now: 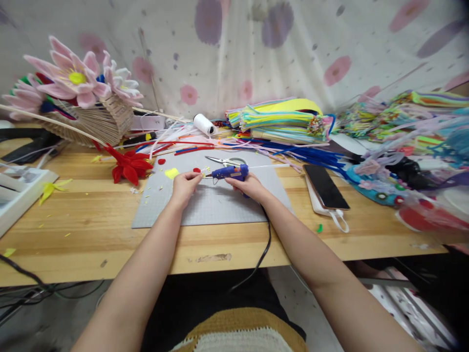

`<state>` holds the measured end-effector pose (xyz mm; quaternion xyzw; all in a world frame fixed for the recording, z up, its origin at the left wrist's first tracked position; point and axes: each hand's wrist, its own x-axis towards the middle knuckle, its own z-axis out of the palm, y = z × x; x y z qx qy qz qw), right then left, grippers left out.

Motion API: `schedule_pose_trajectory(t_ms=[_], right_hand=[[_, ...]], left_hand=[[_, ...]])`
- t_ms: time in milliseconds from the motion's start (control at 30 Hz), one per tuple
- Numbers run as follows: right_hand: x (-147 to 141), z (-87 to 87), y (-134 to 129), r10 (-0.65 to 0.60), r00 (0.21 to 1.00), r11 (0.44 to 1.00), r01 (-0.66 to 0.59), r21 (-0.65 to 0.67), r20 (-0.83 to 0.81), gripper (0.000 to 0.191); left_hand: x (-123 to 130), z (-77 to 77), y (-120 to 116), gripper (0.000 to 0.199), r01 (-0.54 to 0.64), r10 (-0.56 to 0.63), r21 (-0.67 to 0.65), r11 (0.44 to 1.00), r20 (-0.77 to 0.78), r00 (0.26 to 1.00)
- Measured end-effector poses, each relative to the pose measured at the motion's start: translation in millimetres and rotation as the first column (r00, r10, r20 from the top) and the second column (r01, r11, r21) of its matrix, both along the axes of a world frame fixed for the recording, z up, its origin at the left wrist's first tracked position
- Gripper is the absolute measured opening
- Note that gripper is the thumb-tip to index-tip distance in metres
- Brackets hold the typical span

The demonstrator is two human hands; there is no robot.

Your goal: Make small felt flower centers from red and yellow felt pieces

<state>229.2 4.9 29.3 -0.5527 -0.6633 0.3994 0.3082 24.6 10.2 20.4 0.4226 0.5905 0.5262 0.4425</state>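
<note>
Right hand [249, 185] gripping blue glue gun [231, 172], left hand [186, 187] pinching, scissors [226, 161] behind, phone [326, 187] rightward

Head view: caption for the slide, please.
Right hand holds a blue glue gun, its nozzle near the left hand, above a gray mat.

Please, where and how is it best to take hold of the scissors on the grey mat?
Probably take the scissors by their looped handles, from above and the far right: the blades point left, while the glue gun in the right hand sits close in front of the handles.
</note>
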Motion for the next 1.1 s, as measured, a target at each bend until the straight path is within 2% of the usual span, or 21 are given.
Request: schedule_pose_trajectory(t_ms=[400, 1100], right_hand=[[1, -5.7, 4, 0.015, 1.0, 1.0, -0.014, -0.026, 0.023, 0.047], [-2, 5.0, -1, -0.021, 0.998, 1.0, 0.02, -0.007, -0.058, 0.042]], left_hand=[[0, 2.0, -1, 0.017, 0.012, -0.012, 0.007, 1.0, -0.011, 1.0], [1, 0.8, -2, 0.021, 0.051, -0.05, 0.015, 0.999, -0.013, 0.999]])
